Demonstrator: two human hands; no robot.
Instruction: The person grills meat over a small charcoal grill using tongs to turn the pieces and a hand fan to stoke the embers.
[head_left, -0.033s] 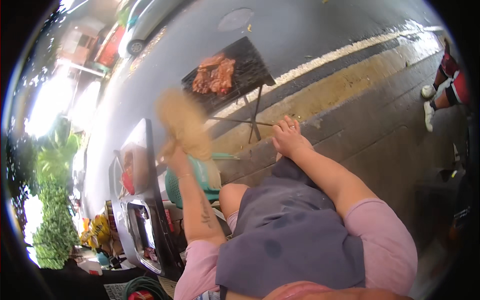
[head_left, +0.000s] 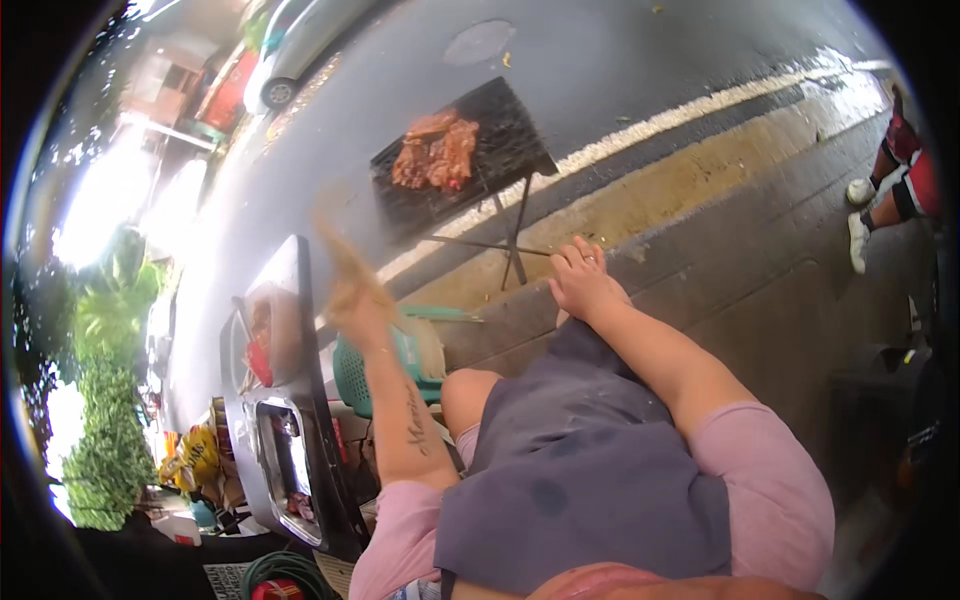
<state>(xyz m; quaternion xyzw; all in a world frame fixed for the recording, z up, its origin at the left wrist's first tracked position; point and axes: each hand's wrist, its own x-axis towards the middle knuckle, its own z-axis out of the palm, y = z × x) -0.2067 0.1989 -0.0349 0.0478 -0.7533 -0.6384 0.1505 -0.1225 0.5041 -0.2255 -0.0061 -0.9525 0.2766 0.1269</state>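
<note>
My left hand is closed around a tan hand fan, smeared by motion and seen nearly edge-on. It is held up left of a low black charcoal grill on thin crossed legs. Several reddish-brown pieces of meat lie bunched on the grill's left and middle part. My right hand, with a ring on one finger, rests on my knee near a grill leg; its fingers lie over the knee and hold nothing visible.
A green plastic chair stands below my left forearm. Beside it, a dark table bears a metal tray and a container with a red item. A curb runs behind the grill. Another person's legs show at far right; a parked car is upper left.
The fan has swung from broad face toward view to nearly edge-on, and my left hand has turned with it. My right hand stays on the knee.
</note>
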